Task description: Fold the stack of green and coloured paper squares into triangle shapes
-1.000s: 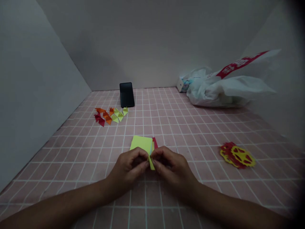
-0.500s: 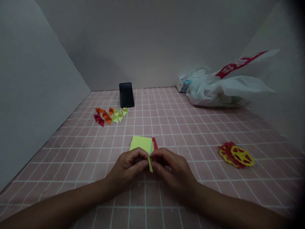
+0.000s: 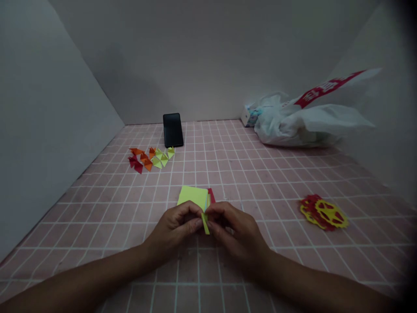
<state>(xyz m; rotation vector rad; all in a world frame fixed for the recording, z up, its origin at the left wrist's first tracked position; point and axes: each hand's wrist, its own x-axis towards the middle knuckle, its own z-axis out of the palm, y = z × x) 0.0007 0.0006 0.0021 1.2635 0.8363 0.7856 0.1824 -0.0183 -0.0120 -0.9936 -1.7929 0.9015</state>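
Note:
Between my two hands is a small folded piece of yellow paper, narrow and upright. My left hand pinches it from the left with thumb and forefinger. From the right, the thumb and forefinger of my right hand close on the same piece. Part of the paper is hidden by my fingertips. Just beyond my hands lies a stack of square paper sheets, yellow on top, with a red corner poking out at its right side.
Several small folded paper pieces in red, orange and yellow lie at the back left. A black phone stands behind them. Red and yellow cut-out rings are piled on the right. A white plastic bag and a box sit at the back right.
Almost nothing differs. The folded yellow paper has tilted very slightly between my fingertips, and both hands keep their place.

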